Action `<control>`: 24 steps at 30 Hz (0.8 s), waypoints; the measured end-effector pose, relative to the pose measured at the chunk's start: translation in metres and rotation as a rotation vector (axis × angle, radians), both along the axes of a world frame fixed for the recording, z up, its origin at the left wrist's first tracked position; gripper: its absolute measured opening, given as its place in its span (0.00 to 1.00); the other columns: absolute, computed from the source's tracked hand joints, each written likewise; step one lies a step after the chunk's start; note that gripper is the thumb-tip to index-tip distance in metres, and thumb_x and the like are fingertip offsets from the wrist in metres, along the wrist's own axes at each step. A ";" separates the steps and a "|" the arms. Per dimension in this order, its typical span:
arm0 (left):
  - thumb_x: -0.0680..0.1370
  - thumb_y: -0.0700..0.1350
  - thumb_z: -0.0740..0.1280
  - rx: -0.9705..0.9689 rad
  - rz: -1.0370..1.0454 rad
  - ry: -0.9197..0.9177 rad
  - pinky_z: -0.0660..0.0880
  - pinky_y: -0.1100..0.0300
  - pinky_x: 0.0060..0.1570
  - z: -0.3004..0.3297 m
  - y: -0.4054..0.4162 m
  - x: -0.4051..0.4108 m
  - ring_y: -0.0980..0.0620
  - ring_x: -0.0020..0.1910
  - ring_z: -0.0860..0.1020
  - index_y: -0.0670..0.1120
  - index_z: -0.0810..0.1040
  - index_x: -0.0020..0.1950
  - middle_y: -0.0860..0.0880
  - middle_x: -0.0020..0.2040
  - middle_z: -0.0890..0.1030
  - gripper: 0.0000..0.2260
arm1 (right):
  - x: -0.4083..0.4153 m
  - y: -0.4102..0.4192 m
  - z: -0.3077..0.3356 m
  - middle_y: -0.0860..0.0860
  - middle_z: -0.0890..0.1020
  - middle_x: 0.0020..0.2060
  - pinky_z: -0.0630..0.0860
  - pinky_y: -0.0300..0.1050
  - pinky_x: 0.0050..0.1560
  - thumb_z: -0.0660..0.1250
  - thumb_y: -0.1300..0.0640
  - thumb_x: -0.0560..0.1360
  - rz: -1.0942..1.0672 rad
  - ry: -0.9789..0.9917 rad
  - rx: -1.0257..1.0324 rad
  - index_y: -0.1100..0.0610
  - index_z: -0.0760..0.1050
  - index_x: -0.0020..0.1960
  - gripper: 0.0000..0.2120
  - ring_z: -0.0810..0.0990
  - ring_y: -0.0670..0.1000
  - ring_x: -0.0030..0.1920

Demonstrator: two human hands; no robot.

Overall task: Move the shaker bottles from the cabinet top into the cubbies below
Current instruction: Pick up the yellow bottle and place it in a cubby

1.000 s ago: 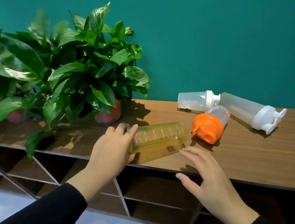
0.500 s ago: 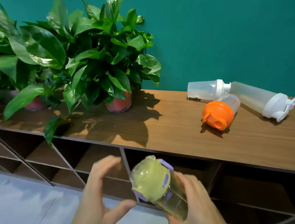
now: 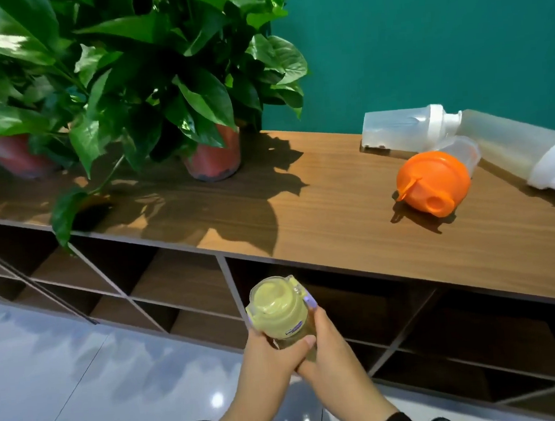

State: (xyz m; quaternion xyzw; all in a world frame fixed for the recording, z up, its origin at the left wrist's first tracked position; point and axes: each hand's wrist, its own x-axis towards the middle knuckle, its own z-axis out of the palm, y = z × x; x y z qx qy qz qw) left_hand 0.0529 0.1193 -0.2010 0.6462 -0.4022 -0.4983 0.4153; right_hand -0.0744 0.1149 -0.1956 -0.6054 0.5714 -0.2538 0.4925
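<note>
I hold a yellow shaker bottle (image 3: 279,311) with a yellow-green lid in front of the cabinet, below its top edge, lid end pointing away from me. My left hand (image 3: 265,370) and my right hand (image 3: 338,368) both wrap its body. On the wooden cabinet top (image 3: 302,208) at the right lie three more bottles: one with an orange lid (image 3: 433,181), a clear one with a white cap (image 3: 402,130), and a larger frosted one with a white lid (image 3: 524,151). Open cubbies (image 3: 360,306) sit just beyond the held bottle.
Two potted plants in red pots (image 3: 212,159) stand on the left half of the cabinet top, leaves hanging over its front edge. A teal wall (image 3: 421,33) runs behind. Glossy grey floor tiles (image 3: 83,375) lie below.
The yellow bottle left the cabinet top and came down in front of the cubbies. My left hand, open half a second ago, has closed on it beside my right hand.
</note>
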 end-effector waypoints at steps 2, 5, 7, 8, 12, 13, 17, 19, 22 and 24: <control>0.64 0.40 0.80 -0.033 -0.013 -0.046 0.81 0.56 0.54 -0.012 -0.013 0.001 0.56 0.53 0.84 0.51 0.73 0.65 0.52 0.54 0.85 0.31 | 0.001 -0.014 -0.011 0.38 0.73 0.66 0.77 0.46 0.63 0.71 0.53 0.72 0.004 -0.019 -0.002 0.36 0.60 0.73 0.35 0.76 0.40 0.63; 0.63 0.42 0.79 -0.043 -0.006 -0.099 0.81 0.57 0.52 -0.022 -0.031 -0.001 0.55 0.54 0.83 0.51 0.74 0.63 0.53 0.53 0.85 0.30 | 0.004 -0.033 -0.027 0.45 0.74 0.62 0.79 0.47 0.60 0.69 0.57 0.74 -0.008 0.001 0.037 0.43 0.64 0.70 0.28 0.78 0.41 0.57; 0.65 0.40 0.79 -0.050 -0.005 -0.116 0.78 0.62 0.50 -0.027 -0.041 -0.001 0.57 0.54 0.82 0.51 0.72 0.63 0.53 0.54 0.84 0.30 | 0.005 -0.044 -0.037 0.48 0.76 0.57 0.80 0.48 0.58 0.68 0.58 0.74 -0.026 0.027 0.074 0.45 0.67 0.67 0.24 0.79 0.42 0.54; 0.65 0.39 0.79 -0.056 -0.006 -0.119 0.77 0.63 0.50 -0.029 -0.046 -0.001 0.58 0.54 0.82 0.51 0.71 0.64 0.53 0.54 0.83 0.30 | 0.005 -0.049 -0.043 0.49 0.78 0.55 0.81 0.50 0.57 0.67 0.59 0.74 -0.043 0.038 0.088 0.47 0.69 0.65 0.22 0.80 0.44 0.53; 0.65 0.39 0.78 -0.068 0.002 -0.152 0.78 0.63 0.53 -0.038 -0.066 -0.001 0.57 0.55 0.81 0.51 0.70 0.65 0.52 0.55 0.82 0.32 | 0.009 -0.064 -0.051 0.53 0.83 0.49 0.80 0.55 0.58 0.65 0.62 0.76 -0.076 0.031 0.130 0.52 0.71 0.60 0.14 0.83 0.53 0.51; 0.66 0.39 0.78 -0.052 -0.001 -0.166 0.78 0.69 0.49 -0.039 -0.071 -0.001 0.58 0.53 0.81 0.51 0.70 0.65 0.52 0.53 0.83 0.31 | 0.010 -0.068 -0.051 0.52 0.83 0.51 0.80 0.52 0.58 0.65 0.62 0.77 -0.075 0.025 0.130 0.48 0.66 0.66 0.21 0.83 0.53 0.52; 0.67 0.38 0.74 0.021 -0.055 -0.187 0.73 0.75 0.30 -0.046 -0.086 0.001 0.57 0.38 0.82 0.41 0.77 0.59 0.47 0.42 0.85 0.21 | 0.010 -0.081 -0.054 0.53 0.74 0.69 0.73 0.44 0.60 0.66 0.58 0.76 -0.082 0.034 0.142 0.45 0.44 0.81 0.42 0.76 0.54 0.65; 0.68 0.38 0.75 0.020 -0.046 -0.186 0.76 0.73 0.34 -0.046 -0.087 0.000 0.56 0.42 0.84 0.44 0.75 0.62 0.47 0.45 0.85 0.23 | 0.010 -0.082 -0.057 0.51 0.72 0.71 0.72 0.45 0.62 0.67 0.58 0.77 -0.097 0.008 0.167 0.42 0.45 0.80 0.42 0.74 0.52 0.66; 0.69 0.38 0.77 -0.016 -0.030 -0.178 0.77 0.71 0.39 -0.042 -0.087 -0.002 0.57 0.46 0.84 0.50 0.72 0.63 0.49 0.47 0.85 0.26 | 0.009 -0.081 -0.059 0.51 0.72 0.71 0.73 0.48 0.62 0.67 0.55 0.77 -0.095 0.045 0.156 0.40 0.46 0.79 0.40 0.75 0.52 0.65; 0.70 0.38 0.77 -0.024 -0.036 -0.158 0.77 0.68 0.43 -0.041 -0.085 -0.003 0.57 0.48 0.83 0.54 0.69 0.64 0.51 0.49 0.84 0.28 | 0.007 -0.080 -0.058 0.52 0.72 0.71 0.75 0.49 0.62 0.66 0.54 0.78 -0.088 0.077 0.134 0.40 0.48 0.79 0.38 0.76 0.54 0.66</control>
